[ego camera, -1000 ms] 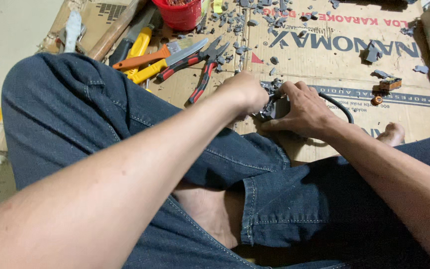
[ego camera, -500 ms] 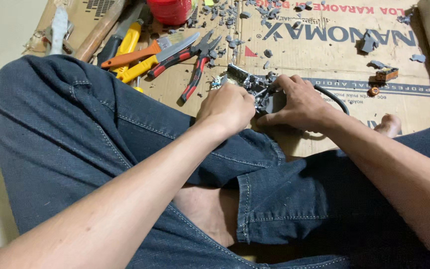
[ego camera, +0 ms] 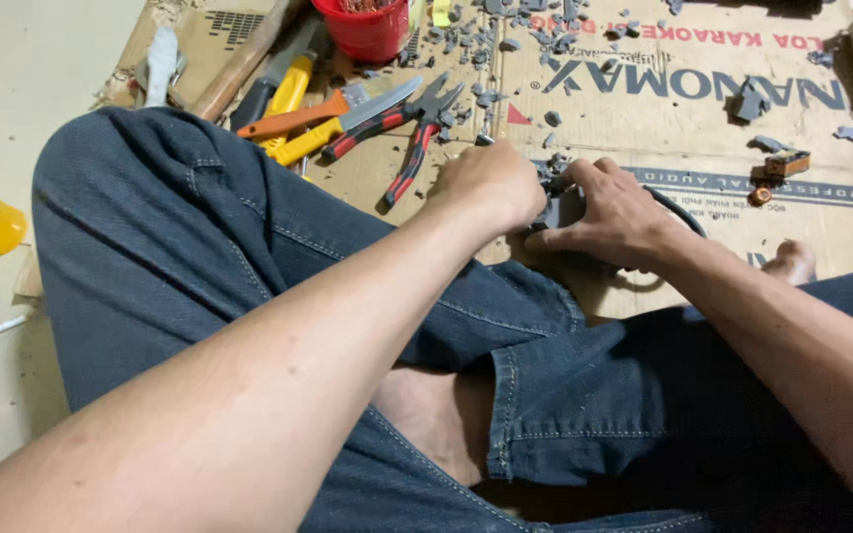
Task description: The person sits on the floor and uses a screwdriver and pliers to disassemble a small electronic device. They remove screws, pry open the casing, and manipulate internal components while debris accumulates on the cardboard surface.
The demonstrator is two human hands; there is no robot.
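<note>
Cardboard (ego camera: 644, 109) on floor, gray chips scattered | left hand (ego camera: 491, 183) and right hand (ego camera: 614, 212) both gripping gray part (ego camera: 563, 207) | pliers (ego camera: 417, 133) near left hand

The sheet of cardboard (ego camera: 644, 296) on the floor is matt brown paperboard, creased and scuffed. At about 12 o'clock of it the red tub (ego camera: 367, 30) looks like smooth, slightly glossy plastic. The pliers (ego camera: 417, 138) have dull grey metal heads and rubbery red-and-black handles; the cutters (ego camera: 343, 123) beside them show bare metal blades and glossy yellow and orange plastic grips. The jeans (ego camera: 199, 257) are coarse, matt dark-blue denim with pale stitching. Grey chips (ego camera: 505, 30) look like matt, broken plastic.
</note>
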